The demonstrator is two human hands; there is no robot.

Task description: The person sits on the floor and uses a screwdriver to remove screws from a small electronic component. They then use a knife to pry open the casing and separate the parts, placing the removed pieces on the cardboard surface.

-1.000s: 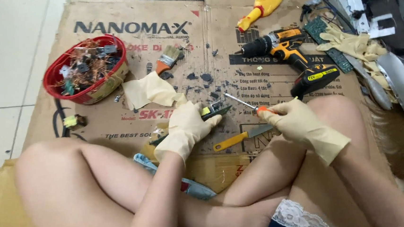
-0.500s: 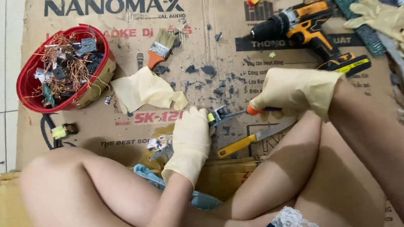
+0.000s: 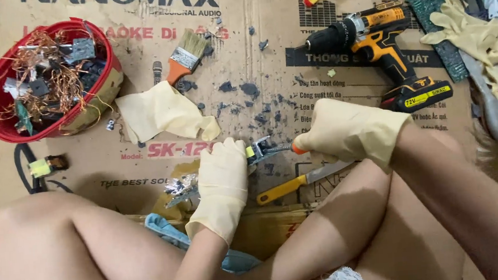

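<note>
Against the frame a second earlier, we noted the right hand (image 3: 351,133) had moved to centre, its screwdriver (image 3: 296,148) now driven into the small part (image 3: 259,150) that the left hand (image 3: 223,174) gripped, so prying was likely under way. Surface: cardboard (image 3: 145,165) on floor; bowl (image 3: 2,125) upper left, drill (image 3: 376,37) upper right, knife (image 3: 298,182) just below the hands.

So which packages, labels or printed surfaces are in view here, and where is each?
Flattened cardboard box: spread as a floor mat under everything, brown, with dark and red print.
Label on the drill battery: right of centre, a yellow strip on black.
No screens or signs in view.
</note>
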